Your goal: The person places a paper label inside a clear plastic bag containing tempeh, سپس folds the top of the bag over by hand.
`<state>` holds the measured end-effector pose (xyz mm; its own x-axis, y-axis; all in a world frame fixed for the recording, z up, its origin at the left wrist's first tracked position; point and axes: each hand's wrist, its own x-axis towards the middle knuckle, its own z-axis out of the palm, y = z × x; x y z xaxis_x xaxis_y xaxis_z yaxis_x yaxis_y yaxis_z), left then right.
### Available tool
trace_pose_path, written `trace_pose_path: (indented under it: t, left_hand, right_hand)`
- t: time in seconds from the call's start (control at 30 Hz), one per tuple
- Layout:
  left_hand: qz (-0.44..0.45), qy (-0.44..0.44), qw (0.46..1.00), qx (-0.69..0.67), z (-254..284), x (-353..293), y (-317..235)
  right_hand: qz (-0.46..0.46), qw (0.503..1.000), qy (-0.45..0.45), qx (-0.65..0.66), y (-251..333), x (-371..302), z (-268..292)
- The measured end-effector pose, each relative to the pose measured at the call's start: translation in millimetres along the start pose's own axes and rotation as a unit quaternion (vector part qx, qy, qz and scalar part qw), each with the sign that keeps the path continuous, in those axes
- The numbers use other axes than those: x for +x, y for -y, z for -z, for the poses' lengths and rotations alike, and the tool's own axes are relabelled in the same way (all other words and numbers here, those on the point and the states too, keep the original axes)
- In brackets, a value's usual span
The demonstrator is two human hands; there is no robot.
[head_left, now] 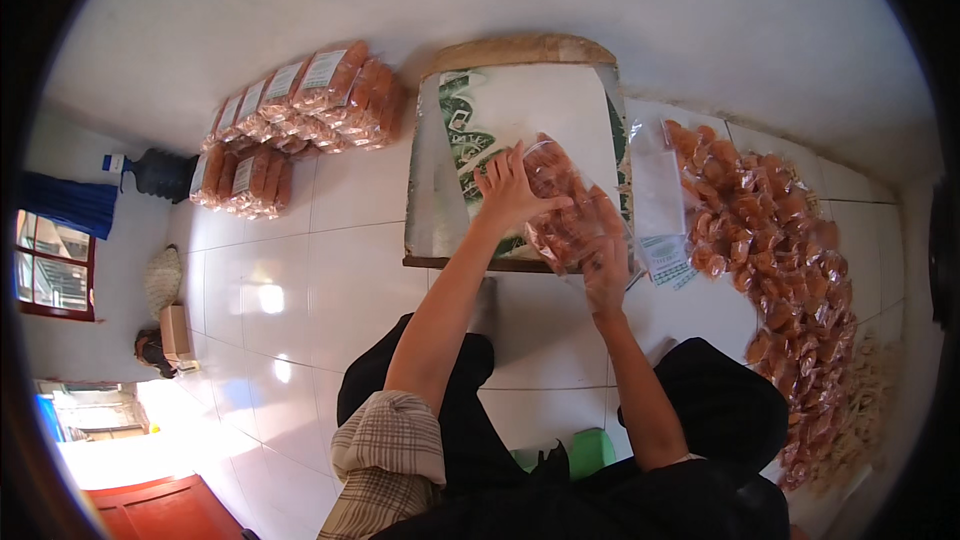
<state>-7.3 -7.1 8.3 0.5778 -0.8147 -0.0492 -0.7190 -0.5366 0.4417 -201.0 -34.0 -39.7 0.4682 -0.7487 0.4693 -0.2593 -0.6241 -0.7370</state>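
A clear plastic bag of reddish-brown round pieces [553, 180] lies tilted on a low table [560, 95] in front of me. My left hand [510, 190] is open at the bag's left side, its fingers spread and its thumb reaching over the plastic. Along the lower right side of the same bag, my right hand [604, 260] is closed on the plastic, its fingers partly blurred. Both hands touch the bag. Its lower right edge is partly hidden by my right hand.
Many small bagged reddish-brown pieces [765, 240] spread over the floor at right. Beside the table are flat clear bags [655, 190] and printed labels [665, 258]. Filled, labelled packs [325, 80] are stacked at far left, near a water jug [160, 175]. Something green [590, 452] lies between my legs.
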Motion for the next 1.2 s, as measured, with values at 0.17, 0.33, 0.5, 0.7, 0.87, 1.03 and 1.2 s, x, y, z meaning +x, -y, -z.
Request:
trace_pose_path:
  t: [0.17,0.33,0.5,0.7,0.87,1.03,1.2]
  left_hand:
    - [-0.108,-0.089,0.987,0.073,-16,-15,-14]
    - [-0.134,-0.097,0.985,0.057,-17,-14,-17]
    - [-0.133,-0.083,0.985,0.067,-14,-17,-14]
    - [-0.136,-0.084,0.986,0.044,-16,-12,-15]
    - [-0.058,-0.137,0.988,-0.033,-12,-6,7]
    - [0.032,-0.083,0.996,-0.021,-7,-7,5]
    - [0.04,-0.095,0.995,-0.017,-7,-8,5]
  right_hand:
    - [0.007,1.0,-0.02,-0.018,14,-8,6]
    - [-0.267,0.928,-0.17,0.194,6,-26,-8]
    - [-0.169,0.982,-0.059,0.067,3,-8,-10]
    - [-0.069,0.996,-0.039,0.04,-12,9,-13]
    - [-0.234,0.959,-0.028,0.155,12,-16,4]
    - [-0.104,0.988,0.036,0.11,18,-30,13]
    - [-0.044,0.998,-0.013,0.04,17,-28,2]
